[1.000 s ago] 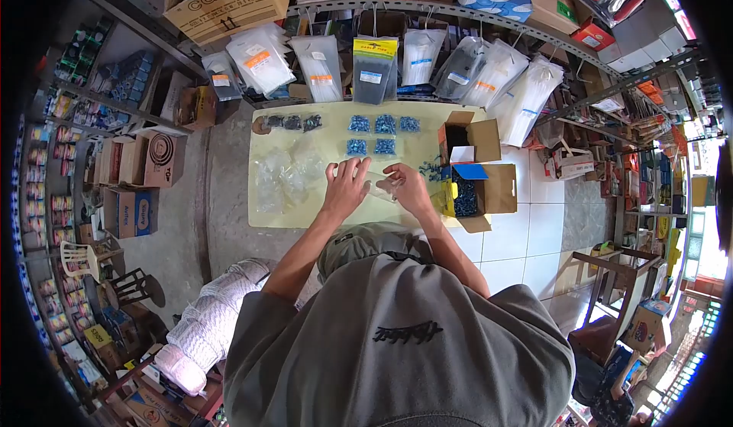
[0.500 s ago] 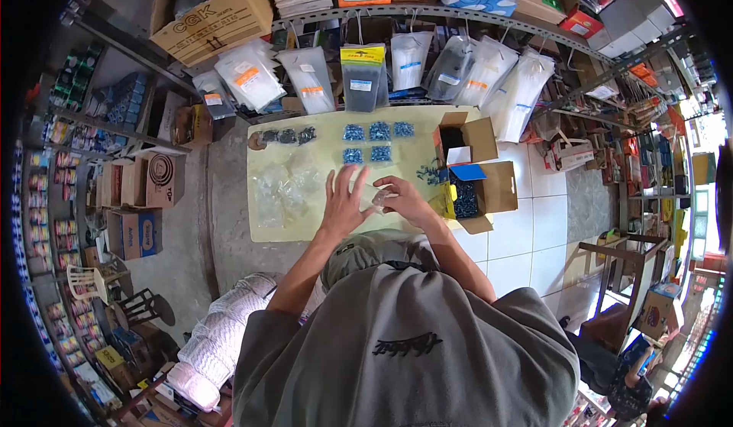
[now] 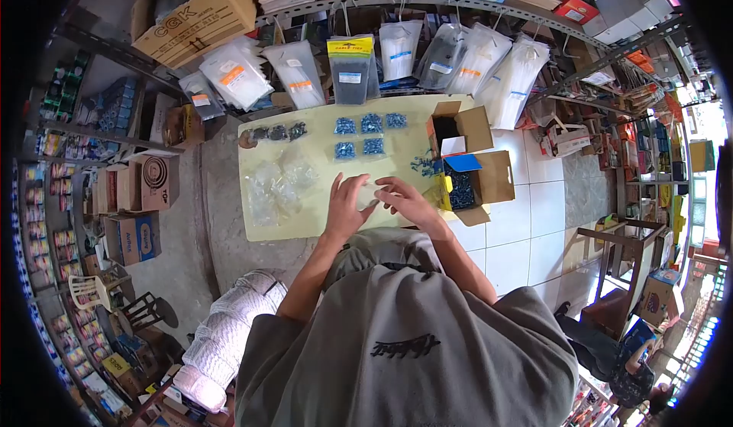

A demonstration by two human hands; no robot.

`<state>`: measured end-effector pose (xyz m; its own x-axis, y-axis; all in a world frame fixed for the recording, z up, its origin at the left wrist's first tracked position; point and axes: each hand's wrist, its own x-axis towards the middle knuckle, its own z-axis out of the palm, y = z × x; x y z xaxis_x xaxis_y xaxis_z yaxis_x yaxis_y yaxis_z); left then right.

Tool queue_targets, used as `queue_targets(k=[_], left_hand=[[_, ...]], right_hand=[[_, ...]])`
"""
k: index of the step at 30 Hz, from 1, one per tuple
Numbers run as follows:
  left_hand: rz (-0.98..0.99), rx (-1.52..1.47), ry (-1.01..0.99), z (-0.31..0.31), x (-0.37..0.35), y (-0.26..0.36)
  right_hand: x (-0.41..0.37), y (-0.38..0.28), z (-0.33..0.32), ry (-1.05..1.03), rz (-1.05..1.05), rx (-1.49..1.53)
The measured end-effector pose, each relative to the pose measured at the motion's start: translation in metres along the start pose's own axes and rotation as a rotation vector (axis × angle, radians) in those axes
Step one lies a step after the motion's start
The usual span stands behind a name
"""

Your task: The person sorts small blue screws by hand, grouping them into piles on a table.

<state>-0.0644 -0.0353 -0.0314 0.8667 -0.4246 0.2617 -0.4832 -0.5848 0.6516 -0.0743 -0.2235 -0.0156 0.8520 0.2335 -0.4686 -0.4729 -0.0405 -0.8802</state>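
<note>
My left hand (image 3: 347, 204) and my right hand (image 3: 403, 198) meet over the near edge of a pale yellow table (image 3: 305, 224), both holding a small clear plastic bag (image 3: 370, 195) between them. Several filled bags of blue parts (image 3: 359, 137) lie in two rows at the table's far side. Three bags of dark parts (image 3: 276, 132) sit at its far left. A loose heap of empty clear bags (image 3: 276, 184) lies left of my hands. An open cardboard box of blue parts (image 3: 462, 189) stands just right of my right hand.
A second open box (image 3: 458, 131) stands behind the first. Shelves (image 3: 427, 3) at the back carry hanging packs of cable ties and cartons. Boxes (image 3: 141, 182) and racks line the left side. A white sack (image 3: 221, 335) lies on the floor at lower left.
My hands have drawn together and closer to the table's near edge, closing around the small clear bag. The view has shifted slightly.
</note>
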Motion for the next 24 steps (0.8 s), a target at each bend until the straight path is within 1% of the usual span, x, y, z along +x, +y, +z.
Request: queue_targets(k=[2, 3, 5, 6, 7, 9, 10, 11, 13, 14, 16, 17, 19, 20, 22, 24], left_hand=[[-0.095, -0.01, 0.094, -0.003, -0.003, 0.0], [-0.096, -0.014, 0.09, -0.003, -0.006, -0.002], [-0.302, -0.208, 0.186, 0.001, -0.011, -0.008], [-0.308, -0.223, 0.212, 0.004, -0.014, -0.009], [-0.306, -0.226, 0.2, 0.008, -0.015, -0.012], [-0.418, -0.314, 0.173, 0.013, -0.017, -0.014], [-0.417, -0.312, 0.17, 0.013, -0.017, -0.013], [-0.436, -0.325, 0.144, 0.013, -0.017, -0.011], [-0.452, -0.337, 0.115, 0.01, -0.014, -0.006], [-0.457, -0.332, 0.118, 0.009, -0.014, -0.004], [-0.46, -0.33, 0.118, 0.011, -0.016, -0.001], [-0.459, -0.336, 0.146, 0.012, -0.018, -0.001], [-0.46, -0.34, 0.181, 0.01, -0.026, 0.0], [-0.493, -0.337, 0.192, 0.01, -0.026, 0.0], [-0.527, -0.33, 0.212, 0.007, -0.03, 0.0], [-0.537, -0.357, 0.224, 0.007, -0.03, 0.0]], right_hand=[[-0.009, 0.006, -0.013, 0.162, -0.037, 0.06], [-0.01, 0.018, -0.023, 0.164, -0.032, 0.06], [-0.004, 0.049, -0.038, 0.399, -0.149, -0.167], [-0.005, 0.047, -0.039, 0.378, -0.091, -0.332], [0.001, 0.058, -0.038, 0.387, -0.084, -0.327], [0.018, 0.072, -0.029, 0.547, -0.204, -0.984], [0.024, 0.074, -0.031, 0.475, -0.199, -0.99], [0.032, 0.074, -0.034, 0.476, -0.2, -0.986], [0.052, 0.09, -0.043, 0.478, -0.173, -1.22], [0.059, 0.098, -0.047, 0.481, -0.17, -1.217], [0.069, 0.11, -0.056, 0.515, -0.188, -1.433], [0.075, 0.114, -0.062, 0.515, -0.188, -1.434], [0.085, 0.118, -0.073, 0.573, -0.281, -1.453], [0.092, 0.117, -0.082, 0.573, -0.296, -1.461], [0.099, 0.108, -0.088, 0.371, -0.22, -1.35], [0.101, 0.101, -0.087, 0.392, -0.223, -1.324]])
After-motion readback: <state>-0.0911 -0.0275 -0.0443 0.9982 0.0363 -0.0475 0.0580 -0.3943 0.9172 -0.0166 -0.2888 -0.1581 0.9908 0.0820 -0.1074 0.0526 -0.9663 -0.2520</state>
